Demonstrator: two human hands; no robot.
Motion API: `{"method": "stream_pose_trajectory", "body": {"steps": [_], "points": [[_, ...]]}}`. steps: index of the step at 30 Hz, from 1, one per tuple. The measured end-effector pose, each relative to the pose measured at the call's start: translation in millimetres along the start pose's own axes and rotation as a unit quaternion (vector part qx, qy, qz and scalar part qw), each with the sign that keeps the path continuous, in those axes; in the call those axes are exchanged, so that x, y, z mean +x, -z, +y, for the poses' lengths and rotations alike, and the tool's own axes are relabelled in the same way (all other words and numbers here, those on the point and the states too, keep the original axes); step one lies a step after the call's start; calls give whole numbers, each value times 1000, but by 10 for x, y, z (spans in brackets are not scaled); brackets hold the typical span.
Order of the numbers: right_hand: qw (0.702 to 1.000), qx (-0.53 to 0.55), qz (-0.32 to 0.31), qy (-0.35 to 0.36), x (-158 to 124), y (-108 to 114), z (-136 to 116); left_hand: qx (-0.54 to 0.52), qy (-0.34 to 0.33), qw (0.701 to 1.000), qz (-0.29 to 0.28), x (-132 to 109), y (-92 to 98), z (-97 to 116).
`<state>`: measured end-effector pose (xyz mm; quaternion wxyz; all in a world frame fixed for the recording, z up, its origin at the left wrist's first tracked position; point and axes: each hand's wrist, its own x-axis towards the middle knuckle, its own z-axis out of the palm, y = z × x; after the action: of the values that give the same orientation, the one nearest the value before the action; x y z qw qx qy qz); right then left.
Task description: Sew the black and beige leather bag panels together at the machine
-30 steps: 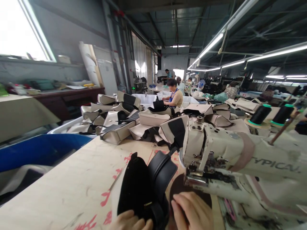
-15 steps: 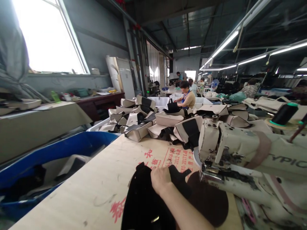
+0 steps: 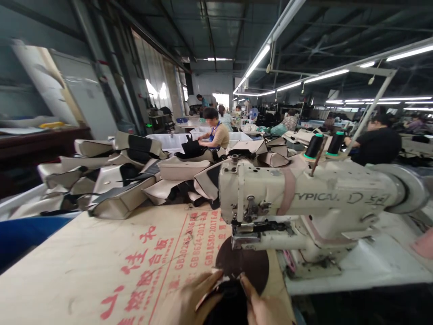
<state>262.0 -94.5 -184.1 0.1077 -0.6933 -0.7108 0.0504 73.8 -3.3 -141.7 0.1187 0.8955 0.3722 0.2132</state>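
Note:
At the bottom edge of the head view, my left hand (image 3: pixel 194 295) and my right hand (image 3: pixel 262 307) hold a black leather piece (image 3: pixel 226 300) between them, fingers pinched on its edges. The piece lies on a plywood table (image 3: pixel 101 271) with red printed characters. Just beyond it sits a dark round patch (image 3: pixel 246 266) under the head of a cream sewing machine (image 3: pixel 304 203). Both hands are blurred and partly cut off by the frame.
Cream and black seat covers (image 3: pixel 135 180) are heaped at the table's far end. A blue bin (image 3: pixel 23 232) stands at the left. Two black thread cones (image 3: pixel 324 144) rise behind the machine. Other people work at tables farther back and at the right.
The view swung right and lower. The large black piece that stood on the table now sits low between both hands. My hand, which reached forward onto it, has drawn back near the bottom edge.

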Motion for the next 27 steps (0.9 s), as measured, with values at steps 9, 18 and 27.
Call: {"method": "stream_pose_trajectory", "body": {"steps": [9,18,27], "points": [[939,218,128,233,190,327,357,-99,-75,983,-138,138,11,49],[909,271,96,303,220,274,442,-133,-66,980,-133,216,117,310],[939,218,112,243,193,238,407,-312,225,899,-210,539,-121,449]]}}
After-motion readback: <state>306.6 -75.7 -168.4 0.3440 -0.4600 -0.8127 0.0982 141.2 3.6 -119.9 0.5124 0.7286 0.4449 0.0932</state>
